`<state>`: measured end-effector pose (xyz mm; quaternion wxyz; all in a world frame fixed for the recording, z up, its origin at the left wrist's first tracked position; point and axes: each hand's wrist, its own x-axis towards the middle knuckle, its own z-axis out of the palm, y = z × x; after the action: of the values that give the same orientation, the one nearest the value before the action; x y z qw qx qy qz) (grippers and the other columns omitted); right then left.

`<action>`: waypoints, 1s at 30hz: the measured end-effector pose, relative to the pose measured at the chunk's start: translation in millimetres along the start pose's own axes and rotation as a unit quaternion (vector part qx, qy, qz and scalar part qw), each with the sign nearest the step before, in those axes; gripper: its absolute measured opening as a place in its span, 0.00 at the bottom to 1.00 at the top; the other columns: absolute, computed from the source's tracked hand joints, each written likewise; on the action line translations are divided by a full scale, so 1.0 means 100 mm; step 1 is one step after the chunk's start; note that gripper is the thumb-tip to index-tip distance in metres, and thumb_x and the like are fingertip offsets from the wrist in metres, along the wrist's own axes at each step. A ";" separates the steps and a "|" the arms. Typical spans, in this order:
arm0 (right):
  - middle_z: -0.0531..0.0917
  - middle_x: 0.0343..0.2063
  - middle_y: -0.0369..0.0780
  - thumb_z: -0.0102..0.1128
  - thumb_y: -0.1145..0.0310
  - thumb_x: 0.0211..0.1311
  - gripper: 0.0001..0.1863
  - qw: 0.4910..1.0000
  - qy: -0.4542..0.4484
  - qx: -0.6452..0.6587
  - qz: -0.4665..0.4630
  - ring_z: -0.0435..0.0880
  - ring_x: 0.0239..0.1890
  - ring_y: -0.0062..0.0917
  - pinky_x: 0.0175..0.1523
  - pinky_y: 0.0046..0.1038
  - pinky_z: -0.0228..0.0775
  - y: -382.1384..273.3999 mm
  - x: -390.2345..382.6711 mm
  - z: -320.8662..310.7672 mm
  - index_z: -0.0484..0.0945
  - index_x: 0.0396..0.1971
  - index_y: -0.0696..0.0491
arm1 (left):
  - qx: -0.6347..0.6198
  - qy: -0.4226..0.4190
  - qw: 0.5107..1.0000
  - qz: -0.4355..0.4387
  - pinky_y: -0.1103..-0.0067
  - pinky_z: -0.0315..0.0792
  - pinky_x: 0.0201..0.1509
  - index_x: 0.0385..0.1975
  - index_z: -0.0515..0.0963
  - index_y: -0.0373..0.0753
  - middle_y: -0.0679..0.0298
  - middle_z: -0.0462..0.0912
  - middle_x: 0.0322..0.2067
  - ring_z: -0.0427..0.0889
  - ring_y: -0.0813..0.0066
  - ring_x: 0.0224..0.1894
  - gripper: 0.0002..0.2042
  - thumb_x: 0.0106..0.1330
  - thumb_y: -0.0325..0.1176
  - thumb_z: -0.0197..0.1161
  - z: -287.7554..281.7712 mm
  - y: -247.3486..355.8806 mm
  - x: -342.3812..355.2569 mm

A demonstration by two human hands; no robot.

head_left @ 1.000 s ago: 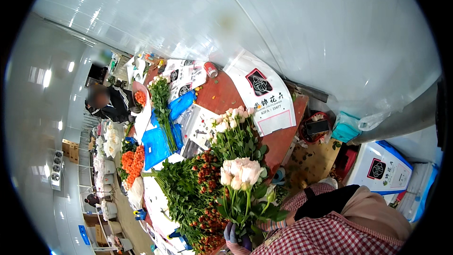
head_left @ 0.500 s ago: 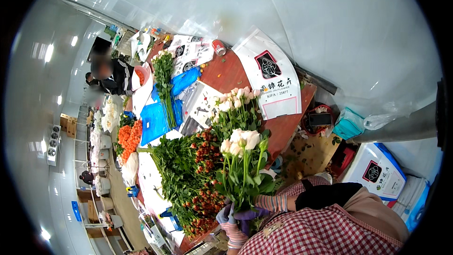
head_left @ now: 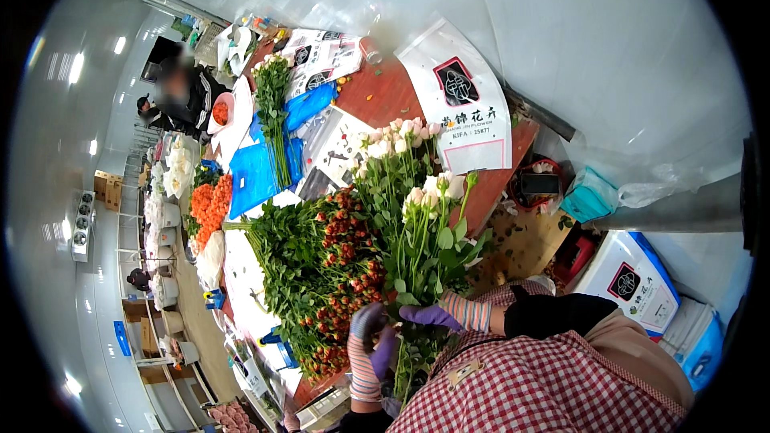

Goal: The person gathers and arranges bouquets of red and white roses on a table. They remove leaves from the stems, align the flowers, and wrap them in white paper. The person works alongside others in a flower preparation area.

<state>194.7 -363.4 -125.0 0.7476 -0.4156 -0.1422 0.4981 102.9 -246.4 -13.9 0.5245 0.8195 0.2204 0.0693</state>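
Note:
A bunch of pale cream-white roses (head_left: pixel 439 228) with green leaves rests in front of me. Its stems run down toward my checked apron. My right hand (head_left: pixel 433 317), in a purple glove with a striped cuff, lies across the stems with its fingers stretched out. To the left of the stems is my left hand (head_left: pixel 370 333), in a striped and purple glove, with fingers and thumb apart and nothing seen in it. Close beside it lies a big heap of red-orange flowers (head_left: pixel 345 273) with leafy green stems. More pale pink roses (head_left: pixel 399 138) lie just beyond the cream ones.
The reddish table (head_left: pixel 385 100) carries blue plastic sheeting (head_left: pixel 261 176), another rose bunch (head_left: pixel 273 104) and a white printed sleeve (head_left: pixel 473 124). At right are a teal package (head_left: pixel 588 194) and a basket with a phone (head_left: pixel 541 184). A person (head_left: pixel 188 92) stands far left near orange flowers (head_left: pixel 210 207).
The cream roses have moved slightly up and right and come down among the other flowers. My hands have loosened from the stems; the left has moved up and left. The view has shifted a little.

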 end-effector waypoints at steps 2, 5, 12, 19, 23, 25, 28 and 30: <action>0.73 0.53 0.40 0.56 0.60 0.63 0.24 0.993 -0.026 0.112 -0.024 0.72 0.53 0.23 0.57 0.26 0.65 0.08 0.03 0.01 0.67 0.54 0.56 | 0.102 0.047 0.993 0.040 0.82 0.71 0.39 0.43 0.76 0.36 0.62 0.77 0.39 0.77 0.76 0.35 0.15 0.54 0.20 0.60 -0.02 0.15 0.13; 0.70 0.56 0.41 0.50 0.63 0.66 0.22 0.953 -0.036 0.301 0.007 0.70 0.55 0.24 0.58 0.27 0.64 0.25 0.11 -0.06 0.64 0.57 0.56 | 0.206 -0.002 0.975 0.088 0.81 0.71 0.33 0.37 0.78 0.36 0.62 0.77 0.30 0.77 0.74 0.29 0.10 0.54 0.25 0.63 0.18 0.51 0.39; 0.75 0.51 0.39 0.56 0.76 0.59 0.23 0.984 -0.056 0.170 -0.013 0.74 0.49 0.22 0.55 0.27 0.68 -0.11 0.03 0.08 0.66 0.55 0.55 | -0.052 0.037 0.996 -0.065 0.85 0.64 0.26 0.25 0.76 0.34 0.71 0.73 0.21 0.70 0.86 0.22 0.05 0.62 0.27 0.57 0.19 0.32 0.42; 0.73 0.53 0.40 0.46 0.57 0.67 0.25 0.982 0.035 0.120 0.143 0.70 0.54 0.23 0.59 0.23 0.60 -0.04 -0.02 -0.02 0.64 0.58 0.56 | -0.235 0.116 0.952 -0.160 0.82 0.66 0.29 0.36 0.72 0.37 0.67 0.76 0.28 0.71 0.81 0.25 0.09 0.69 0.35 0.50 0.17 0.19 0.07; 0.61 0.62 0.40 0.38 0.56 0.70 0.27 0.986 -0.057 0.091 0.127 0.60 0.63 0.22 0.65 0.22 0.50 0.42 0.16 -0.29 0.55 0.64 0.55 | -0.251 0.009 0.963 -0.095 0.80 0.70 0.31 0.34 0.70 0.36 0.65 0.74 0.24 0.73 0.78 0.24 0.08 0.70 0.33 0.46 -0.05 -0.16 -0.12; 0.55 0.66 0.41 0.37 0.59 0.71 0.27 0.958 -0.098 0.253 0.098 0.56 0.65 0.22 0.67 0.24 0.45 0.91 0.27 -0.49 0.51 0.65 0.56 | -0.228 0.010 0.960 -0.162 0.79 0.69 0.31 0.32 0.69 0.37 0.66 0.73 0.23 0.72 0.78 0.24 0.09 0.70 0.34 0.46 -0.17 -0.32 -0.24; 0.53 0.67 0.43 0.44 0.65 0.65 0.32 0.439 0.097 0.864 0.224 0.54 0.67 0.25 0.70 0.25 0.42 0.54 0.01 -0.05 0.47 0.66 0.56 | -0.198 0.064 0.948 -0.243 0.83 0.58 0.23 0.28 0.67 0.44 0.73 0.62 0.19 0.61 0.84 0.20 0.09 0.70 0.39 0.47 -0.27 -0.91 -0.58; 0.57 0.64 0.44 0.46 0.69 0.63 0.32 0.139 0.068 0.944 0.290 0.61 0.63 0.28 0.66 0.25 0.51 0.46 -0.19 0.09 0.49 0.65 0.58 | -0.258 0.040 0.919 -0.294 0.84 0.57 0.22 0.27 0.67 0.45 0.74 0.62 0.19 0.60 0.85 0.20 0.09 0.70 0.39 0.48 -0.38 -0.99 -0.63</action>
<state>151.4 -368.4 -150.9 0.3616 0.5730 0.6220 0.3925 5.0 -207.0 -77.3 0.7051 0.5505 0.4471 -0.0007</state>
